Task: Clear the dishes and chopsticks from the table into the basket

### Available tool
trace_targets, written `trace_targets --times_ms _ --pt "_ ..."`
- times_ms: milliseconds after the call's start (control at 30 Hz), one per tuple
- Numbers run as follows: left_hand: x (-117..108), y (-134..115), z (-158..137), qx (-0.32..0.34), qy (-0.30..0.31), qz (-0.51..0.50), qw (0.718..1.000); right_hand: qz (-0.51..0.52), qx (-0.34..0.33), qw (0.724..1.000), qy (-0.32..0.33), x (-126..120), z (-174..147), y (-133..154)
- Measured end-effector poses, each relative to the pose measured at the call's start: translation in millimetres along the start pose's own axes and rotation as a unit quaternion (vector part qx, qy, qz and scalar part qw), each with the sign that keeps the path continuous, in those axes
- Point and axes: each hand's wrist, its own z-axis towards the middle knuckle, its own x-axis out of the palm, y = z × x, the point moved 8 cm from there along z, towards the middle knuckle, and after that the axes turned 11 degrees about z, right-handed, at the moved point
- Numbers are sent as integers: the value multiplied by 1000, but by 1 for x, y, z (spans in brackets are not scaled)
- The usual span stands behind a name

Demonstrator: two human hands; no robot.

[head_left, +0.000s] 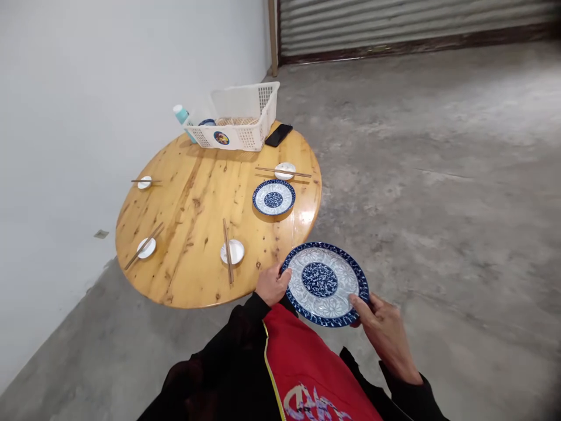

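Note:
Between both hands I hold a blue-and-white patterned plate point(324, 280), tilted a little, in front of my body and off the table's near right edge. My left hand point(272, 285) grips its left rim with the thumb on top. On the lower right rim, my right hand point(383, 321) has its thumb over the face and the fingers underneath, mostly hidden. A similar plate point(273, 197) lies on the round wooden table point(175, 193) near its right side. Just behind that plate, chopsticks point(302, 174) rest across a small white dish point(284, 168).
More small white dishes with chopsticks stand at the table's front point(235, 251), left front point(147, 248) and far left point(144, 183). At the back are a white plastic basket point(236, 139), a turquoise bottle point(180, 114) and a black phone point(279, 135). A white wall point(87, 117) borders the left.

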Motion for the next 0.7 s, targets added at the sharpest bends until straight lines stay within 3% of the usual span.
trace_targets --times_ms 233,500,700 --pt "-14 -2 62 -76 -37 -30 996 -25 -33 996 75 18 100 43" --pt "-47 23 132 -172 -64 -36 982 -62 -50 979 189 83 220 84" --pt "-69 41 176 -226 -48 1 973 -69 -72 972 214 124 276 94"
